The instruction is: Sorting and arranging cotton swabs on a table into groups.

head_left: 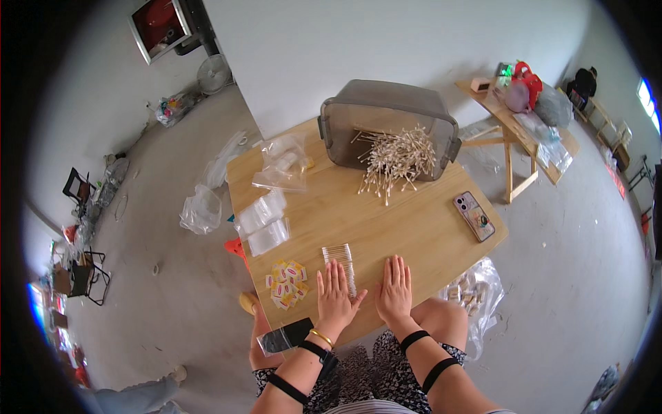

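My left hand (pixel 335 298) lies flat, palm down, at the table's near edge, its fingers stretched over the near part of a row of cotton swabs (pixel 337 254). Beside it, to the right, my right hand (pixel 395 291) rests palm down on the wood with fingers straight and holds nothing. The swabs lie side by side; part of the row is hidden under the left hand. To the left of that hand is a loose pile of small yellow and white paper labels (pixel 287 283). Farther left sit stacks of clear plastic bags (pixel 267 237).
A grey translucent bin (pixel 389 96) lies on its side at the back, loose cotton swabs (pixel 400 159) spilling from it. A phone (pixel 474 216) lies on the right of the table (pixel 358 221). A plastic bag of small bundles (pixel 472 293) sits below the right edge. Another person's leg (pixel 141 397) shows lower left.
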Action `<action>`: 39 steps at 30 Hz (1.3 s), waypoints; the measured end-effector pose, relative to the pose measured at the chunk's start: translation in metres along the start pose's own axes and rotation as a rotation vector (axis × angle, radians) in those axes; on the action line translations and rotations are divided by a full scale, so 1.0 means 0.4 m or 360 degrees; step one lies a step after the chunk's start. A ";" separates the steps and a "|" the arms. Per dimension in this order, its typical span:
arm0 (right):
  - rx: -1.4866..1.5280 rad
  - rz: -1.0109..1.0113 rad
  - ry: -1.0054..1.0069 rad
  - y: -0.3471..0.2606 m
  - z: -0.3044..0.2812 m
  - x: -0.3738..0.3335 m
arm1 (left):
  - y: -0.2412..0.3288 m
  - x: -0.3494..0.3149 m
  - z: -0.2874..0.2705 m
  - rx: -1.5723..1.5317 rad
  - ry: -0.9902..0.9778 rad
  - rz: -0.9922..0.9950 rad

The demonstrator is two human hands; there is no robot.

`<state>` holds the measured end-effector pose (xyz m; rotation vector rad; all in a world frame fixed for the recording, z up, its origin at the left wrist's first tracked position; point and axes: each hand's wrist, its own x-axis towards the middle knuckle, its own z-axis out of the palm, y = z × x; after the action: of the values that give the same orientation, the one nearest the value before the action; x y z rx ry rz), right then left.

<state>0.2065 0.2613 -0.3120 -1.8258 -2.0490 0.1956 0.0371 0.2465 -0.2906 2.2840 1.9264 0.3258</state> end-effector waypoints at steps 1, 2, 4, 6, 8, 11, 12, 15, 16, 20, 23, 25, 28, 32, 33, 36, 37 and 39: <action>-0.0006 -0.0019 0.0002 0.000 -0.001 0.004 | -0.005 0.010 0.005 0.0053 -0.0052 -0.0011; 0.0007 0.0000 0.0007 -0.002 0.000 0.005 | -0.011 0.017 0.009 0.0106 -0.0103 -0.0022; -0.0056 -0.0020 -0.0025 -0.006 -0.003 0.004 | -0.013 0.019 0.011 0.0140 -0.0087 -0.0019; -0.0014 0.0014 -0.0034 -0.002 -0.011 0.003 | -0.011 0.033 0.010 0.0165 -0.0075 -0.0012; 0.0036 0.0026 -0.0038 -0.006 -0.013 0.001 | -0.018 0.047 0.015 0.0155 -0.0087 0.0007; 0.0021 0.0029 -0.0046 -0.004 -0.007 -0.004 | -0.016 0.040 0.009 0.0233 -0.0193 -0.0016; 0.0011 0.0030 -0.0030 -0.001 -0.003 -0.004 | -0.012 0.042 0.008 0.0235 -0.0200 -0.0004; -0.0001 0.0040 -0.0031 -0.002 -0.006 0.000 | -0.010 0.054 -0.003 0.0181 -0.0076 0.0058; -0.0012 0.0038 -0.0049 -0.002 -0.009 0.005 | -0.010 0.063 0.000 0.0222 -0.0116 0.0053; -0.0003 0.0032 0.0004 -0.003 -0.013 -0.002 | -0.002 0.071 -0.007 0.0225 -0.0040 -0.0009; 0.0020 0.0038 0.0023 -0.009 -0.015 0.006 | -0.018 0.122 -0.003 0.0061 0.0169 -0.0007; -0.0011 0.0025 0.0003 -0.015 -0.015 0.006 | -0.038 0.135 0.008 0.0119 0.0035 -0.0025; -0.0034 0.0016 0.0002 -0.018 -0.013 0.004 | -0.044 0.150 0.007 0.0097 -0.0051 -0.0040; -0.0046 0.0029 -0.0035 0.012 -0.007 -0.001 | -0.051 0.146 -0.041 -0.0214 0.0357 -0.0030; -0.0081 -0.0018 0.0011 0.010 0.000 0.000 | -0.083 0.135 -0.049 -0.0219 0.0379 -0.0039; 0.0026 0.0008 -0.0077 -0.010 -0.033 0.073 | -0.166 0.082 -0.041 -0.0316 0.0425 -0.0245; 0.0183 0.0107 -0.0230 -0.018 -0.050 0.104 | -0.167 0.049 -0.049 -0.0319 0.0383 -0.0227; 0.0171 0.0119 -0.0162 0.012 -0.044 0.210 | -0.126 0.011 -0.048 -0.0440 0.0410 -0.0057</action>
<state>0.2110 0.3417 -0.2813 -1.8621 -1.9970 0.4190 -0.0152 0.2589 -0.2837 2.1100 1.8877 0.8613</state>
